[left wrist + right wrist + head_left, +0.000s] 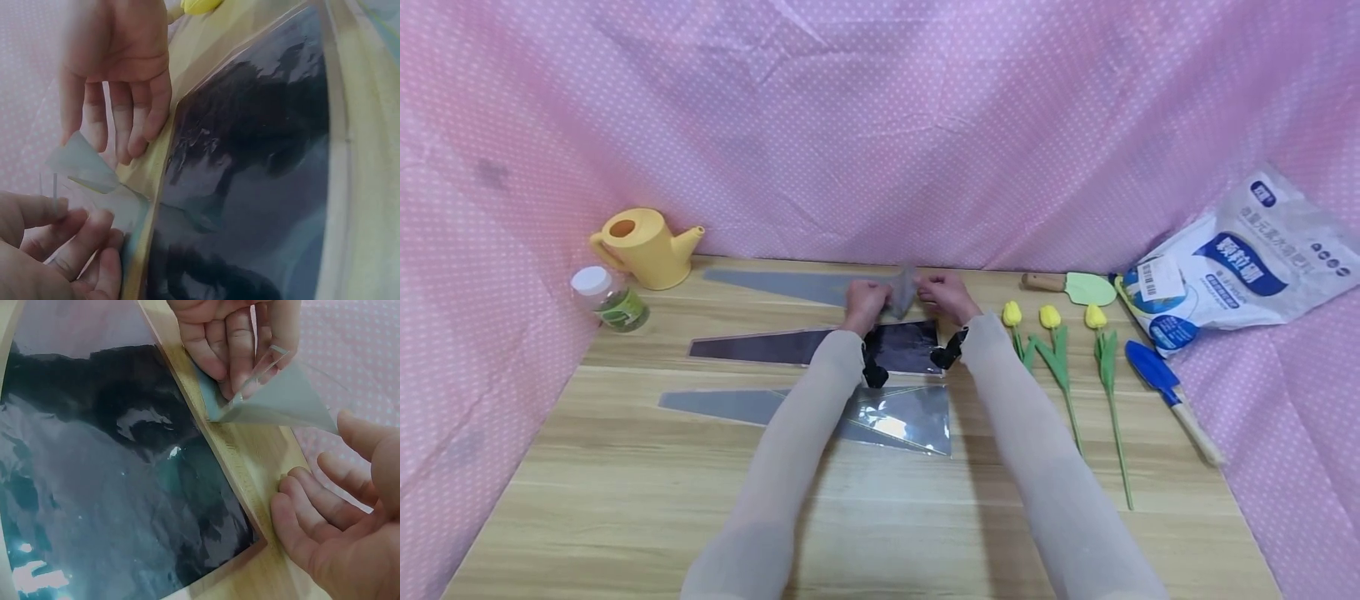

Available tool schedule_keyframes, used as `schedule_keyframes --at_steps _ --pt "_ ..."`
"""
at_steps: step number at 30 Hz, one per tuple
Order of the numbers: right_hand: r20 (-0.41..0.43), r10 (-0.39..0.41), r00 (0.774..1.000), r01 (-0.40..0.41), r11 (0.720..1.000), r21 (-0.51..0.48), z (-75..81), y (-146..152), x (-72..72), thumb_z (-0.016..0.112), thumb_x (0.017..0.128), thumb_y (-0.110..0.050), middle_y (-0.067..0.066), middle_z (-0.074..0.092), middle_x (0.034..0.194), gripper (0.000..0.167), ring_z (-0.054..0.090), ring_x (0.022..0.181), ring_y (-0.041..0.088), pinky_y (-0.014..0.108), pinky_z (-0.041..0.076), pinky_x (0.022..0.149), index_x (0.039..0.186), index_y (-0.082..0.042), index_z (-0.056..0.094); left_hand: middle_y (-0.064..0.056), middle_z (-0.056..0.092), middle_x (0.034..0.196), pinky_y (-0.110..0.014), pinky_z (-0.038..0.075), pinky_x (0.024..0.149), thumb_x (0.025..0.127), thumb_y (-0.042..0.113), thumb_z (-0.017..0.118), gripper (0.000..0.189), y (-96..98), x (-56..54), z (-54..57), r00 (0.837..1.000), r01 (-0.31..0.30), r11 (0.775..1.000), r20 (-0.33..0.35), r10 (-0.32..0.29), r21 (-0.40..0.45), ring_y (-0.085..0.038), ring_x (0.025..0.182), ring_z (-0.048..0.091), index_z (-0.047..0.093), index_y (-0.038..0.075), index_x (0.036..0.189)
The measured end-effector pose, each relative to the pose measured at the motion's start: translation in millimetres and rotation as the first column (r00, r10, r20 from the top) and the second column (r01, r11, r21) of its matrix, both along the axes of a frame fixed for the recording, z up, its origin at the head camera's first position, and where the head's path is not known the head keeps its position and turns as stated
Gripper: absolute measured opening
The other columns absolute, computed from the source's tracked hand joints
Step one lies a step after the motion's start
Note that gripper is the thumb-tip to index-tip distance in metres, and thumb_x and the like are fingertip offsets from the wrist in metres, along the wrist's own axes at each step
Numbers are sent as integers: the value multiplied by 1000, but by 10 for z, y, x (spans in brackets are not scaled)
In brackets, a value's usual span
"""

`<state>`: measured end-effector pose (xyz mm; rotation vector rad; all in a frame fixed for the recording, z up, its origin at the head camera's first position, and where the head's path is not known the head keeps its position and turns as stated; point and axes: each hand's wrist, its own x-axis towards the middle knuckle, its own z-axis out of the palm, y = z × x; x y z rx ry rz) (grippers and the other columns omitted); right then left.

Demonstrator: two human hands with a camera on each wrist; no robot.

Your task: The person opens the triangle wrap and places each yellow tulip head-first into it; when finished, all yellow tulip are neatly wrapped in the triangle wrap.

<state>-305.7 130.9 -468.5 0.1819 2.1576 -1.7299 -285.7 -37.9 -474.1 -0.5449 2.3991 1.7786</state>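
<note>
My left hand (867,302) pinches the edge of a clear, tapered plastic flower sleeve (805,286) lying in the far row. Its wide end is lifted and bent up into a cone-like flap (281,403). On the right, my right hand (947,297) has its thumb (369,434) at the flap's corner, while its other fingers lie loosely apart. Whether the thumb presses the film or only meets it is hard to see. Nearer me lie a dark sleeve (250,137), under my wrists, and another clear sleeve (902,417), partly covered by my left arm.
A yellow watering can (651,250) and a lidded jar (617,304) stand at the left. Toward the right lie several yellow tulips (1051,317), a green-bladed trowel (1086,288), a blue trowel (1153,367) and a large white bag (1232,258). Pink dotted cloth (880,125) surrounds the table.
</note>
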Motion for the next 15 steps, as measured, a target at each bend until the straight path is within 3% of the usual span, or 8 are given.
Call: schedule_keyframes --at_steps 5,9,15 --pt "-42 -26 999 25 1000 -11 -27 5 24 62 97 -15 -5 63 80 25 60 76 8 21 52 63 114 3 65 -17 75 90 -27 45 54 88 7 61 15 -30 -9 39 997 49 998 -58 -51 -35 -22 71 63 75 4 92" --pt "-79 -43 996 45 998 35 -51 11 44 63 94 -10 -5 60 71 19 56 66 7 18 50 57 106 4 67 -13 69 78 -28 43 55 83 -3 61 16 -22 -55 47 993 54 997 -98 -60 -56 -20 65 56 76 1 87" --pt "-82 -58 995 67 992 107 -51 21 51 63 93 -9 -5 62 70 21 57 63 5 15 49 55 108 5 69 1 56 52 -26 44 42 81 -2 61 15 33 -150 38 998 12 1000 -57 -14 -19 -14 45 51 75 2 78"
